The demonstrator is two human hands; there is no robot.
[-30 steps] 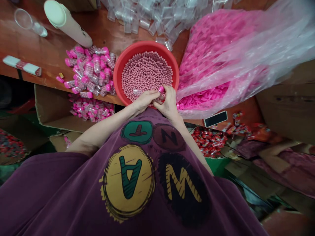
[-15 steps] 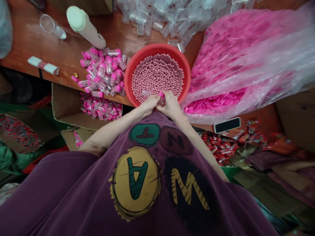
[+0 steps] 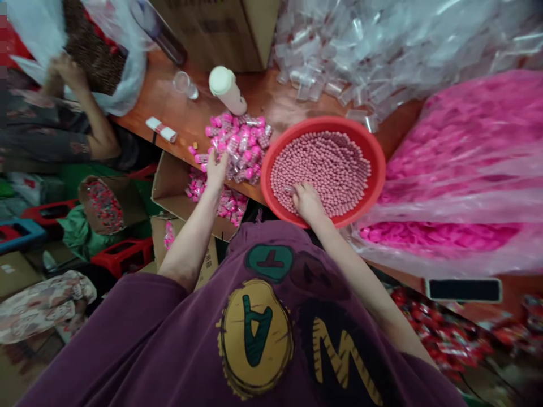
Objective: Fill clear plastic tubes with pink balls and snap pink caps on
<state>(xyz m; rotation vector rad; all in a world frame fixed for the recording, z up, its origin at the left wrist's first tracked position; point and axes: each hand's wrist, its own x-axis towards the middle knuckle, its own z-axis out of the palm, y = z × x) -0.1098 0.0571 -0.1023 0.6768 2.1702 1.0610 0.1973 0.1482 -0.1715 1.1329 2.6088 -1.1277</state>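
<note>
My left hand (image 3: 216, 169) is over the near edge of a pile of small clear bottles with pink caps (image 3: 244, 138), its thumb and fingers apart. I see no bottle held in it. Inside a red bowl (image 3: 379, 164) of small pink beads (image 3: 324, 161), my right hand (image 3: 309, 202) has its fingers closed at one end of a clear tube (image 3: 290, 189). The tube lies low against the beads, at the bowl's near left side. Whether any beads are inside the tube is too small to tell.
Loose clear tubes (image 3: 335, 62) are heaped behind the bowl. To the right is a plastic bag of pink pieces (image 3: 466, 141). A pale bottle (image 3: 229, 93) stands behind the pile. A cardboard box (image 3: 167, 183) with more capped bottles sits below the table edge. Another person's hand (image 3: 70, 70) is at far left.
My hands, together on a pink-capped piece at the bowl's near edge, have separated. The left has moved over to the bottle pile, the right to the clear tube. The view has swung left.
</note>
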